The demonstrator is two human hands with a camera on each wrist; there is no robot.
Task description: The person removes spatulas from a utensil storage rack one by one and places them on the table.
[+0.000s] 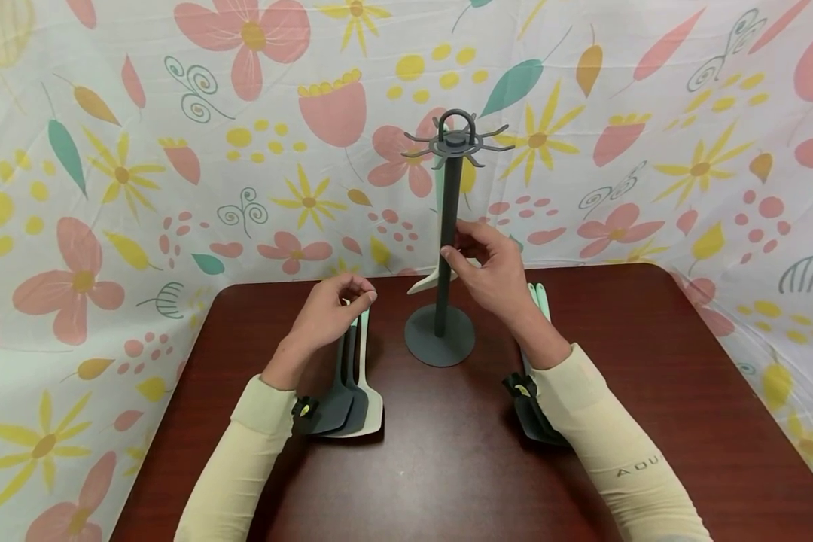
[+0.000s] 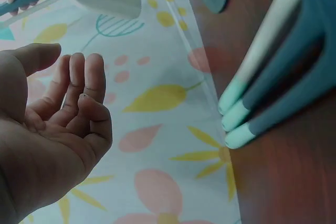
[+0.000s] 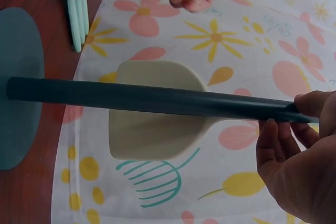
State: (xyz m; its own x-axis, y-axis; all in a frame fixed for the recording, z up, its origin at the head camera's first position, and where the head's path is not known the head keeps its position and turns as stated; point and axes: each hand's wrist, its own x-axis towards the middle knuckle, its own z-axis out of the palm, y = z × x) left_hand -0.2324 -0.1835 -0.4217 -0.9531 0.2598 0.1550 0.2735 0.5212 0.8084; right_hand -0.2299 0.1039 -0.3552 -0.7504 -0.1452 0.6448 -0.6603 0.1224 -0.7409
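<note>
A dark grey utensil stand stands upright on the table, with a ring of hooks on top. My right hand pinches its pole, with the thumb on the near side. Behind the pole hangs a cream turner, blade downward; its upper handle is mostly hidden by the pole in the head view. My left hand is held in the air to the left, fingers loosely bent and nothing in them. Close to it lie a cream turner with a mint handle end and two dark grey utensils.
More dark utensils with mint handle ends lie on the right, partly hidden under my right forearm. The brown table ends at a flowered cloth behind the stand.
</note>
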